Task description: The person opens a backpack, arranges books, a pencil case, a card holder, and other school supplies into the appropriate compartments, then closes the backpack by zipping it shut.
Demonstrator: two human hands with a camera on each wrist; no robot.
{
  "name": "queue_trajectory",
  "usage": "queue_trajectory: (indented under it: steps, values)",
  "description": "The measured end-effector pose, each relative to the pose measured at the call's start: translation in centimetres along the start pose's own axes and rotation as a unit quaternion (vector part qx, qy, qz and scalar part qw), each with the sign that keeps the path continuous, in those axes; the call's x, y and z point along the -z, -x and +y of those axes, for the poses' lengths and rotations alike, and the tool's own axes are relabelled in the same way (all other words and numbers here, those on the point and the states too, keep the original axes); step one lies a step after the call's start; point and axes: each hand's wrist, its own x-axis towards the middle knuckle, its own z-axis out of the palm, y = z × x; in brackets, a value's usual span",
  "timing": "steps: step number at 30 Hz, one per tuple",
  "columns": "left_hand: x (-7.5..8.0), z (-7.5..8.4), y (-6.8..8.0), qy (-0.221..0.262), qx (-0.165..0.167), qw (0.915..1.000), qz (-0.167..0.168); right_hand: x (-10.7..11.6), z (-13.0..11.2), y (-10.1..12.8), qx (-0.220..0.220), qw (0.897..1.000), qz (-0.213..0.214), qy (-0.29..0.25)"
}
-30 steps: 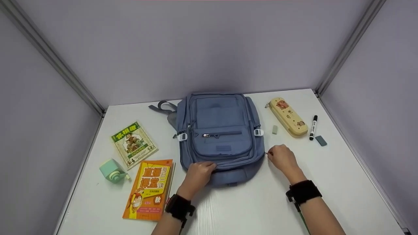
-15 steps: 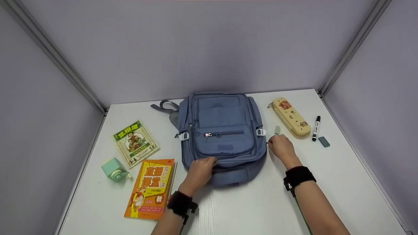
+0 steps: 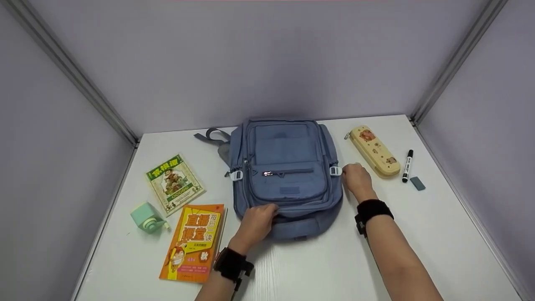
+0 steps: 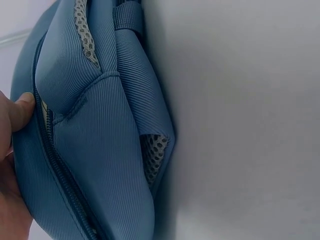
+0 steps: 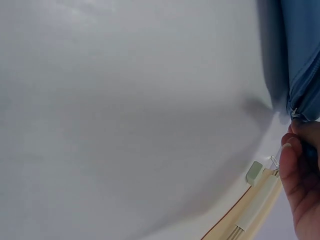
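Observation:
A blue backpack [image 3: 288,146] lies front side up in the middle of the white table. At its near edge my left hand [image 3: 256,223] pinches the fabric beside the zipper [image 4: 55,162], which is parted near the thumb. Along the right side of the bag, by the white buckle [image 3: 335,171], my right hand [image 3: 357,180] pinches the zipper pull; in the right wrist view the metal slider [image 5: 294,113] shows just above the fingertips. The pull itself is mostly covered by the fingers. Close to that hand lies a pale green eraser [image 5: 254,172], almost wholly hidden in the head view.
Right of the bag are a yellow pencil case [image 3: 375,151], a black-and-white marker [image 3: 408,166] and a dark teal eraser [image 3: 417,183]. To the left lie a green-bordered book [image 3: 174,184], an orange book [image 3: 193,242] and a mint-green bottle [image 3: 147,217]. Walls enclose the table.
My right hand has moved along the bag's right side, away from me, from the near corner up to the white buckle, drawing the zipper pull. The left hand stays at the near edge.

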Motion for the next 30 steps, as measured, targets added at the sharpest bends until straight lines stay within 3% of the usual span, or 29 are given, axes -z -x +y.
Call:
queue_trajectory:
  steps: [9,15,19,22,26,30]
  values:
    - [-0.2,0.1,0.4,0.019,-0.001,0.9998,0.010,-0.3,0.1,-0.4,0.010,1.000,0.013,-0.011]
    - [-0.3,-0.2,0.4,0.010,0.005,0.9996,0.026,0.1,0.1,-0.2,0.011,0.998,-0.024,-0.060]
    - [-0.2,-0.1,0.1,0.000,0.013,0.9997,0.022,0.8,-1.0,0.8,0.055,0.996,0.017,-0.063]
    - [0.1,0.0,-0.3,-0.003,0.020,0.9994,0.028,1.4,-3.0,2.0,0.104,0.989,0.039,-0.097]
    - [0.7,0.1,-1.1,-0.003,0.019,0.9988,0.045,2.3,-6.0,4.1,0.147,0.977,-0.027,-0.153]
    - [1.3,0.1,-1.9,-0.010,0.013,0.9978,0.065,2.5,-7.7,5.8,0.199,0.962,-0.085,-0.165]
